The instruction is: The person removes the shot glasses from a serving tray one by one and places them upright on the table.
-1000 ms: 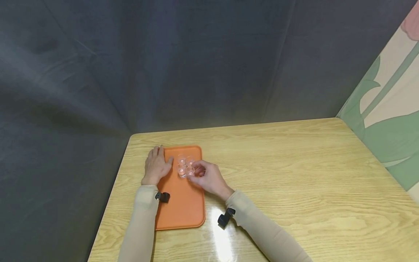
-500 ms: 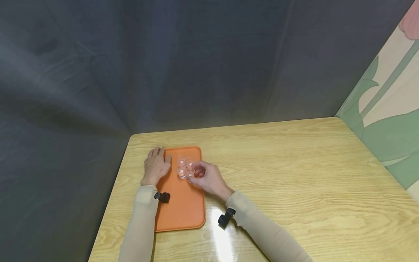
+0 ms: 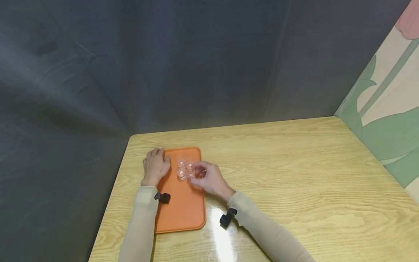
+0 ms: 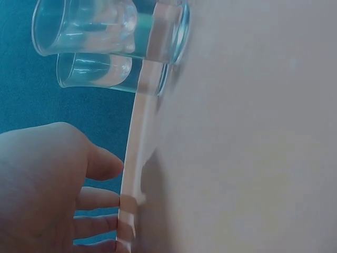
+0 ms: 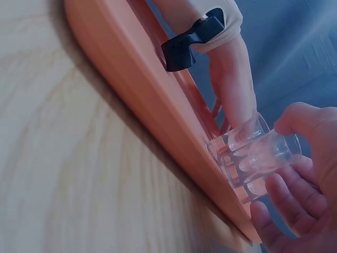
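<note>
An orange tray (image 3: 180, 214) lies at the left of the table, with several small clear glasses (image 3: 181, 173) grouped on its far half. My right hand (image 3: 211, 179) reaches over the tray's right edge and holds the near right glass (image 5: 267, 154) between thumb and fingers. That glass stands close against its neighbours. On the other side, my left hand (image 3: 154, 168) rests at the tray's left edge, fingers extended and thumb toward the glasses. In the left wrist view its fingertips meet the tray rim (image 4: 132, 153), and two upright glasses (image 4: 100, 29) stand nearby.
The light wooden table (image 3: 294, 174) stretches to the right of the tray. A dark curtain (image 3: 209, 65) hangs behind and to the left. Patterned fabric (image 3: 392, 120) shows at the far right. Each sleeve carries a black wrist camera (image 3: 228, 218).
Both hands keep nearly the same places, the right still on the same glass. The tray and the left hand appear very slightly lower in the head view, which has shifted a little.
</note>
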The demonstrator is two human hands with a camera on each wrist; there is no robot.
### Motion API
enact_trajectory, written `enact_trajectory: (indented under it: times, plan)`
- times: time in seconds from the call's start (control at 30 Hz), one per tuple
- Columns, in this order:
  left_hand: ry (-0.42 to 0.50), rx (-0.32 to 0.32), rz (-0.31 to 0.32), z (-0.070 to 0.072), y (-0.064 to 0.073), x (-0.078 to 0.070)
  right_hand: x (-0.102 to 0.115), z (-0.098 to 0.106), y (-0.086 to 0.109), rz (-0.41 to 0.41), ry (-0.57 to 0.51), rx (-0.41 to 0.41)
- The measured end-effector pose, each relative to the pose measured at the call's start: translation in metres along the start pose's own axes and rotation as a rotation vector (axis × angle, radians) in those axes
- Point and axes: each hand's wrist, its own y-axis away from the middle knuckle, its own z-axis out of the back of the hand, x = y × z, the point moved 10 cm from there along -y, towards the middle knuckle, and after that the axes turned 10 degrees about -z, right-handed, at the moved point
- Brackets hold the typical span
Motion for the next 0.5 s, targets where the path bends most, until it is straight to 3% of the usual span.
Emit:
enact_trajectory:
  times: [0.5]
  plan:
    - [0.028,-0.038,-0.043,0.001,0.000,-0.004,-0.005,0.018,0.001,0.020,-0.087,-0.033]
